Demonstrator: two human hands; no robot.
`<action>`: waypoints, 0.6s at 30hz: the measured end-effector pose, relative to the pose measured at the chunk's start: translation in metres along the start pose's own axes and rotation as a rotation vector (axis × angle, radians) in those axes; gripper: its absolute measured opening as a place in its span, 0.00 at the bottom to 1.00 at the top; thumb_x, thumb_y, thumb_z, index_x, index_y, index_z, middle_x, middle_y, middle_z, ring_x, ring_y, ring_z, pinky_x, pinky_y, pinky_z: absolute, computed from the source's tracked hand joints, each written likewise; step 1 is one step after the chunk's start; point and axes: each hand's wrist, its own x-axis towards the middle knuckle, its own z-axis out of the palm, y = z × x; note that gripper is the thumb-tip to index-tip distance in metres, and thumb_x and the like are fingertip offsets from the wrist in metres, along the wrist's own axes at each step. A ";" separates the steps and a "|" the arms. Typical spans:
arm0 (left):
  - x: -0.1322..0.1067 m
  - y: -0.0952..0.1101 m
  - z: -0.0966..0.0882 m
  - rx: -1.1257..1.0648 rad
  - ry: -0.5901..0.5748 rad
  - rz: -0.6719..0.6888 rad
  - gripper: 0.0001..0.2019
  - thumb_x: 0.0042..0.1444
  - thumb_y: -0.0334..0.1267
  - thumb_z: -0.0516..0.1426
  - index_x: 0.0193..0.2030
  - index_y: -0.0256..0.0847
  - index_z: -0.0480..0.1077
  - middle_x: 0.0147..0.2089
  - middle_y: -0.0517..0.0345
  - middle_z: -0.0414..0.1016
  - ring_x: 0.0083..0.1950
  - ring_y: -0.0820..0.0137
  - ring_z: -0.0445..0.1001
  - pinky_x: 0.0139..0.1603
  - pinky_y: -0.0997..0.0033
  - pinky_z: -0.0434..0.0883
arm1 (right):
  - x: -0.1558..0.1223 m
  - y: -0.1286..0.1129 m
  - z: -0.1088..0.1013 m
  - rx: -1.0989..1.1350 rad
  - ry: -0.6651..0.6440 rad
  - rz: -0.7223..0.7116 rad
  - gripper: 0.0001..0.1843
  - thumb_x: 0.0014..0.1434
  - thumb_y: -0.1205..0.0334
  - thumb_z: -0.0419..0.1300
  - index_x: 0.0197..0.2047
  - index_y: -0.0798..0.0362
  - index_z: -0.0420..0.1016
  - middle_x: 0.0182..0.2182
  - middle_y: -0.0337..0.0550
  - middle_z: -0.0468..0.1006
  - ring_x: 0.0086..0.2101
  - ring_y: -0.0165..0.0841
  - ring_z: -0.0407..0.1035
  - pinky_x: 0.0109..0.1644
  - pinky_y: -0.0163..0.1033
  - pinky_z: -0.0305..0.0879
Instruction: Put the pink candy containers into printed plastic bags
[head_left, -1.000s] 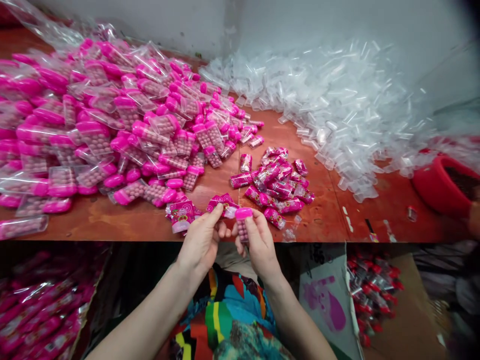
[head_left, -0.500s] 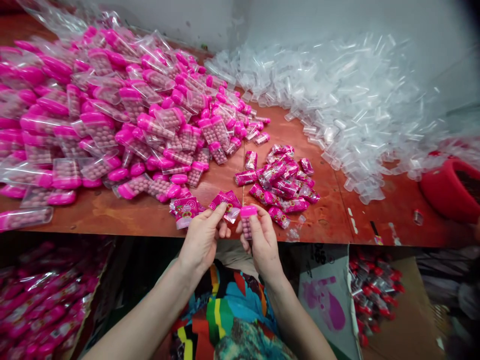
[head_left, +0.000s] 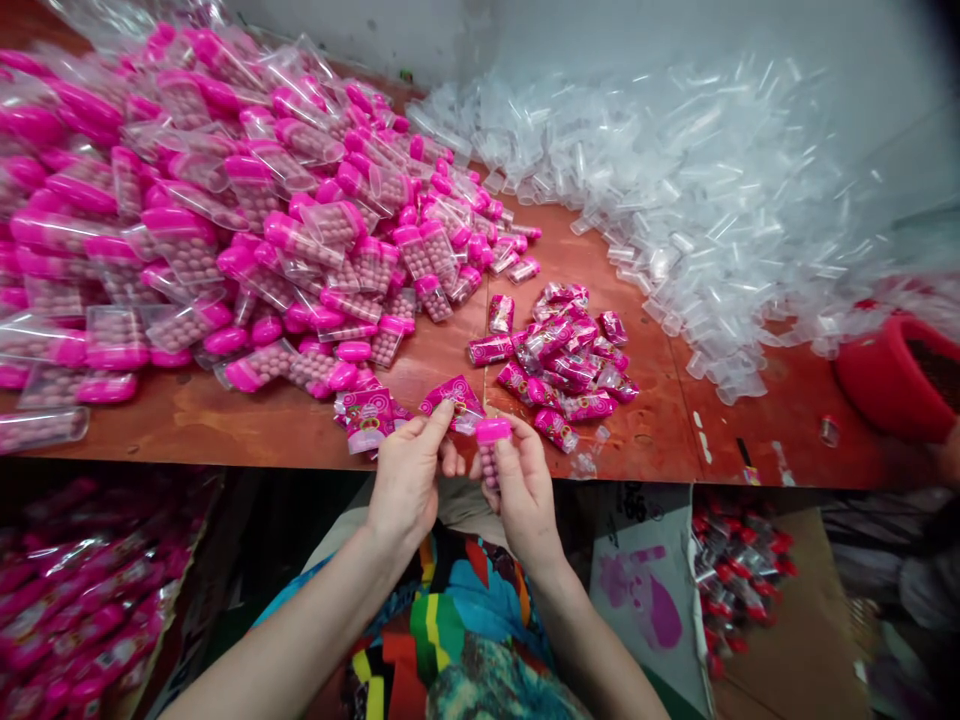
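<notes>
My left hand (head_left: 409, 470) pinches a pink printed sleeve label (head_left: 454, 398) by its lower edge, just over the near edge of the reddish table (head_left: 225, 425). My right hand (head_left: 521, 485) is closed round a small clear candy tube with a pink cap (head_left: 491, 440), held upright beside the label. A few more printed labels (head_left: 364, 415) lie on the table left of my hands. Behind my hands lies a small heap of labelled tubes (head_left: 559, 350).
A large pile of pink-capped candy tubes in clear bags (head_left: 187, 220) fills the table's left. A heap of clear plastic pieces (head_left: 675, 190) covers the back right. A red bowl (head_left: 892, 375) sits at the right edge. Boxes of tubes stand below the table left (head_left: 67, 600) and right (head_left: 739, 585).
Both hands stay together at the table edge with the label and tube; the label has shifted slightly toward the tube's cap. The view has tilted a little.
</notes>
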 end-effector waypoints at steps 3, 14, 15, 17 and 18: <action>0.001 -0.001 -0.001 -0.005 -0.020 -0.002 0.21 0.51 0.48 0.63 0.17 0.41 0.60 0.11 0.65 0.60 0.15 0.74 0.62 0.20 0.72 0.62 | 0.001 0.001 -0.001 -0.019 -0.052 0.009 0.17 0.64 0.53 0.56 0.54 0.48 0.64 0.29 0.35 0.71 0.26 0.26 0.67 0.30 0.31 0.63; 0.003 0.002 -0.005 0.012 0.003 -0.057 0.20 0.48 0.47 0.65 0.19 0.40 0.61 0.10 0.68 0.58 0.14 0.77 0.59 0.20 0.75 0.61 | 0.004 0.001 -0.002 -0.026 0.012 0.021 0.20 0.64 0.51 0.55 0.56 0.47 0.62 0.29 0.37 0.71 0.27 0.28 0.67 0.27 0.33 0.62; 0.003 0.002 -0.005 0.010 0.007 -0.056 0.20 0.48 0.47 0.65 0.19 0.40 0.61 0.10 0.68 0.58 0.14 0.77 0.59 0.20 0.75 0.61 | 0.002 0.001 -0.002 -0.027 -0.003 0.019 0.20 0.64 0.51 0.55 0.57 0.47 0.62 0.29 0.37 0.71 0.26 0.29 0.67 0.28 0.33 0.63; 0.004 0.002 -0.005 0.004 0.009 -0.049 0.21 0.48 0.48 0.65 0.18 0.40 0.61 0.11 0.67 0.59 0.15 0.76 0.60 0.20 0.75 0.60 | -0.001 0.001 -0.002 -0.033 -0.036 0.022 0.19 0.65 0.52 0.54 0.56 0.47 0.63 0.30 0.37 0.71 0.26 0.28 0.67 0.29 0.34 0.63; 0.005 0.001 -0.005 0.004 0.009 -0.039 0.21 0.48 0.48 0.65 0.18 0.40 0.61 0.11 0.66 0.59 0.15 0.76 0.61 0.21 0.75 0.60 | -0.002 0.000 -0.002 -0.039 -0.055 0.029 0.18 0.65 0.52 0.54 0.56 0.47 0.63 0.30 0.38 0.71 0.26 0.28 0.67 0.29 0.34 0.64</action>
